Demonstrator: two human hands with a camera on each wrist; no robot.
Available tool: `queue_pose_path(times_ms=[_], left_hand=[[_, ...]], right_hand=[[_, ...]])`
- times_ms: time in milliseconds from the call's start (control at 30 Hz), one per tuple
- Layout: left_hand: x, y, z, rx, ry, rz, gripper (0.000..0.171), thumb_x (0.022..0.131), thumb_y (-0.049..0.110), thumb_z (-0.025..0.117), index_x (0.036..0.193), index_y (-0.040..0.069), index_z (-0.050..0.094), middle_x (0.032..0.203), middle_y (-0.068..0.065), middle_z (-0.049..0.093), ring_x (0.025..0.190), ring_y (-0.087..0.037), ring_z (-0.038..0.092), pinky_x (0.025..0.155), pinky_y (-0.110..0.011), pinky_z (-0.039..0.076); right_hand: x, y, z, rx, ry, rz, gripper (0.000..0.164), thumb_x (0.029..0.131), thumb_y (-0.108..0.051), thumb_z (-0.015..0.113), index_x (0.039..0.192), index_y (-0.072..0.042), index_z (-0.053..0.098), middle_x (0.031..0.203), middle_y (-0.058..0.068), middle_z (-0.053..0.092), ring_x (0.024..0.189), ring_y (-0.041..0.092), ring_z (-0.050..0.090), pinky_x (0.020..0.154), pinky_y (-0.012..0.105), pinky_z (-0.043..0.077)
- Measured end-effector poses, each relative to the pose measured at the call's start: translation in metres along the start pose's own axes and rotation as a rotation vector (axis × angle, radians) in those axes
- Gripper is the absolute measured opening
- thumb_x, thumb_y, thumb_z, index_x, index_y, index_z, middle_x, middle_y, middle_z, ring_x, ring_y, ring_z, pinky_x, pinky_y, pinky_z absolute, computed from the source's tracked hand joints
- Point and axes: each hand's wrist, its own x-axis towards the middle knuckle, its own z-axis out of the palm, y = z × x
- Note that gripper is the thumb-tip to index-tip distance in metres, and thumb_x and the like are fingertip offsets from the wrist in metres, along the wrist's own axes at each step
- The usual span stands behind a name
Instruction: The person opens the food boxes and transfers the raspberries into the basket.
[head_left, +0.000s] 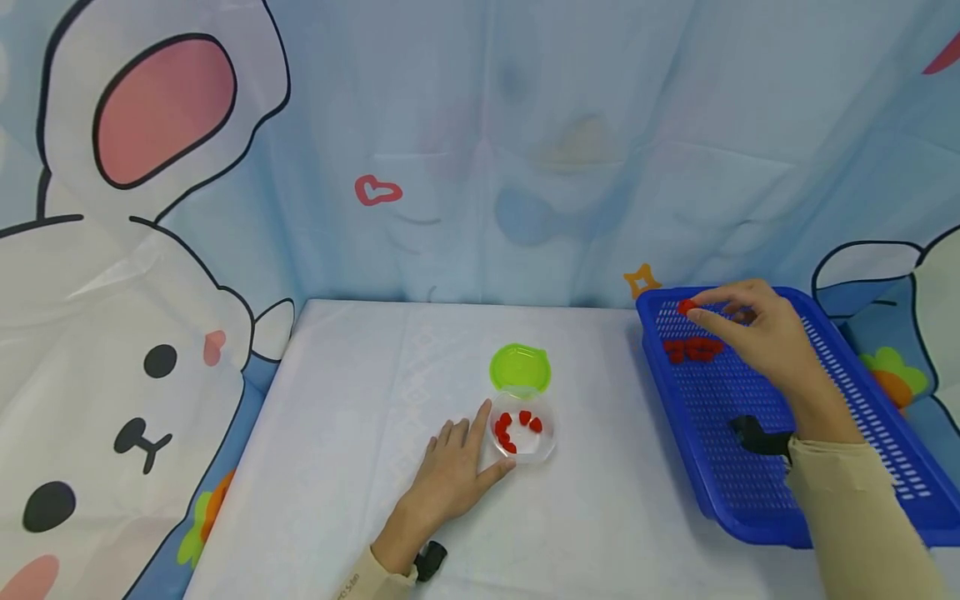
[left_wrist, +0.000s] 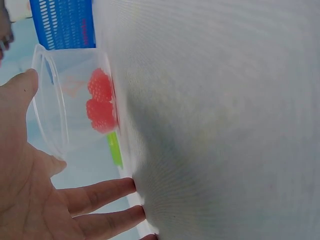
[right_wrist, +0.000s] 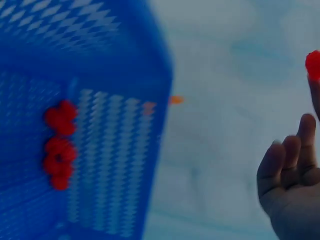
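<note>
Right hand: raised at the far left part of the blue basket, the right hand (head_left: 763,335) has thumb and fingertip pinched on one red raspberry (head_left: 686,307).
Left hand: fingers straight and spread, the left hand (head_left: 452,471) lies at the near left side of the clear cup (head_left: 547,444), index finger and thumb at its wall, other fingertips resting on the table.
Cup: upright on the white table (head_left: 375,367), left of the basket, with several loose raspberries (head_left: 505,422) on its bottom, most towards the left.
Green lid: just beyond the cup, the green lid (head_left: 520,367) lies flat; whether the two touch is hard to tell.
Blue basket: at the right of the table, the blue basket (head_left: 686,417) has slotted walls; a small cluster of raspberries (head_left: 697,348) sits on its floor towards the far end.
In the way: the basket's raised left wall stands between that cluster and the cup; the right forearm, in a beige sleeve (head_left: 855,500), crosses above the basket and hides part of it.
Backdrop: behind the table hangs a pale blue curtain (head_left: 450,108), a big cartoon rabbit (head_left: 135,350) at left.
</note>
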Motion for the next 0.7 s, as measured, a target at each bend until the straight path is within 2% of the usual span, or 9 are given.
queue_pose_path(times_ms=[100, 200, 300, 433, 533, 700], left_hand=[[0.001, 0.0, 0.0, -0.007, -0.004, -0.005, 0.09, 0.094, 0.065, 0.053, 0.162, 0.019, 0.014, 0.143, -0.021, 0.048, 0.134, -0.042, 0.041, 0.107, -0.061, 0.034], [0.001, 0.0, 0.0, -0.01, -0.008, -0.012, 0.091, 0.094, 0.065, 0.053, 0.162, 0.02, 0.014, 0.143, -0.021, 0.047, 0.134, -0.042, 0.041, 0.108, -0.06, 0.034], [0.0, 0.0, -0.001, -0.011, -0.013, -0.016, 0.09, 0.094, 0.065, 0.053, 0.162, 0.02, 0.014, 0.144, -0.021, 0.047, 0.134, -0.042, 0.04, 0.108, -0.06, 0.033], [0.0, 0.0, -0.002, -0.015, -0.011, -0.014, 0.09, 0.094, 0.064, 0.054, 0.162, 0.019, 0.014, 0.143, -0.022, 0.047, 0.134, -0.042, 0.041, 0.108, -0.061, 0.033], [0.0, 0.0, -0.002, -0.013, -0.009, -0.01, 0.091, 0.094, 0.064, 0.054, 0.162, 0.019, 0.014, 0.143, -0.021, 0.048, 0.133, -0.041, 0.041, 0.108, -0.06, 0.034], [0.0, -0.002, -0.001, -0.011, -0.004, -0.008, 0.091, 0.094, 0.065, 0.053, 0.162, 0.019, 0.014, 0.143, -0.02, 0.048, 0.134, -0.041, 0.041, 0.107, -0.06, 0.034]], right_hand=[[0.009, 0.03, -0.005, -0.004, -0.038, 0.045, 0.034, 0.097, -0.034, 0.067, 0.12, -0.008, 0.07, 0.123, 0.004, 0.049, 0.097, 0.018, 0.044, 0.075, 0.036, 0.035], [0.016, 0.054, -0.006, -0.018, -0.07, 0.112, 0.044, 0.098, -0.04, 0.065, 0.125, -0.005, 0.067, 0.131, 0.009, 0.047, 0.1, 0.023, 0.044, 0.074, 0.039, 0.037], [0.018, 0.073, -0.003, -0.02, -0.087, 0.194, 0.056, 0.098, -0.048, 0.061, 0.129, -0.002, 0.062, 0.137, 0.017, 0.043, 0.103, 0.03, 0.043, 0.075, 0.048, 0.037], [0.018, 0.095, 0.004, 0.028, -0.084, 0.294, 0.068, 0.096, -0.056, 0.057, 0.133, 0.001, 0.057, 0.143, 0.025, 0.04, 0.115, 0.042, 0.042, 0.087, 0.063, 0.037], [0.017, 0.11, 0.009, 0.069, -0.074, 0.369, 0.074, 0.095, -0.06, 0.056, 0.135, 0.002, 0.054, 0.147, 0.029, 0.038, 0.131, 0.051, 0.034, 0.098, 0.073, 0.028], [0.014, 0.133, 0.014, 0.087, -0.051, 0.442, 0.077, 0.096, -0.059, 0.056, 0.135, 0.007, 0.052, 0.145, 0.033, 0.039, 0.136, 0.056, 0.028, 0.103, 0.074, 0.023]])
